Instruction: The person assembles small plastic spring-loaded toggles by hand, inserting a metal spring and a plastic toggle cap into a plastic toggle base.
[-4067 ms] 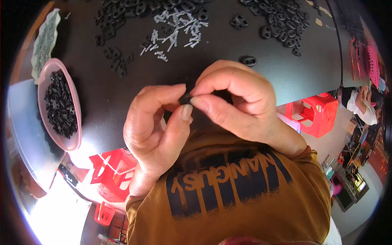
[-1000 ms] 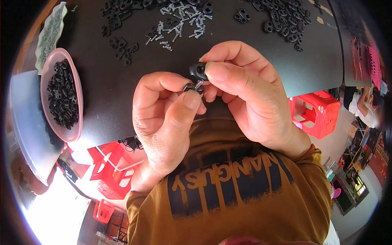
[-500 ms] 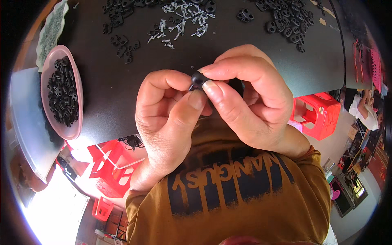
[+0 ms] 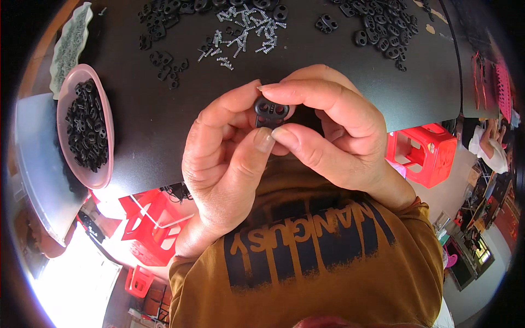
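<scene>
The left hand (image 4: 219, 161) and right hand (image 4: 342, 128) share 1 grip: their 2 thumbs and forefingers pinch a black 2-hole toggle (image 4: 272, 111) above the near part of the table (image 4: 145, 136). Holding it from both sides probably steadies so small a piece and leaves its holes facing up. Loose springs (image 4: 246, 33) lie beyond the hands, apart from the black pieces (image 4: 383, 30) at right, seemingly for easy picking; the pink bowl (image 4: 110, 143) at left keeps small black parts (image 4: 86, 128) together.

Clip (image 4: 272, 110) between fingers (image 4: 314, 152), springs (image 4: 241, 39) beyond
</scene>
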`<state>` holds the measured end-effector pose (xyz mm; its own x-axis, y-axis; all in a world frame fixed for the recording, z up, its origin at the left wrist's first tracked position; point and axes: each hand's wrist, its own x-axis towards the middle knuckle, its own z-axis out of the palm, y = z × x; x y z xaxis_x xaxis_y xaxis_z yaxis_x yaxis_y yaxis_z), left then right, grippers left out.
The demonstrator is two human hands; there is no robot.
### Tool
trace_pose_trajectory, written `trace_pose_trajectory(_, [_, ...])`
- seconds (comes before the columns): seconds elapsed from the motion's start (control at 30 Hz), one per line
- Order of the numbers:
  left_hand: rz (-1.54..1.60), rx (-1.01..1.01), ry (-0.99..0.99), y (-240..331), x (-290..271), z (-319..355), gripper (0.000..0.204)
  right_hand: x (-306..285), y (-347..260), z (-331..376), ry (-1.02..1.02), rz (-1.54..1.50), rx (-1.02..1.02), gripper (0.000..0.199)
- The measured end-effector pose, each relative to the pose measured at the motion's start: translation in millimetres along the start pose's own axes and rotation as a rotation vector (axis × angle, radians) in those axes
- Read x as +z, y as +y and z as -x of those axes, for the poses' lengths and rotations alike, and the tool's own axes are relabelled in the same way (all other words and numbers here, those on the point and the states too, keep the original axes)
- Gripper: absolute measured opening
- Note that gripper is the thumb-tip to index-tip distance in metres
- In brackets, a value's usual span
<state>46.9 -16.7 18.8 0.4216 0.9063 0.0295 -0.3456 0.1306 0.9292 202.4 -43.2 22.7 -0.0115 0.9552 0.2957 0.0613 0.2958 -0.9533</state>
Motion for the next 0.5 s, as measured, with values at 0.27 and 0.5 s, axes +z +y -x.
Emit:
trace_pose_trajectory(0.27, [0.091, 0.062, -0.044, -3.9, -3.2, 2.0, 0.033, -4.8, 1.8, -3.9, -0.077, 0.071, -0.092, 0.036])
trace_pose_trajectory(0.5, [0.111, 0.072, -0.051, -7.5, -2.3, 4.0, 0.031, -1.3, 7.6, -0.1, -0.047, 0.068, -0.134, 0.033])
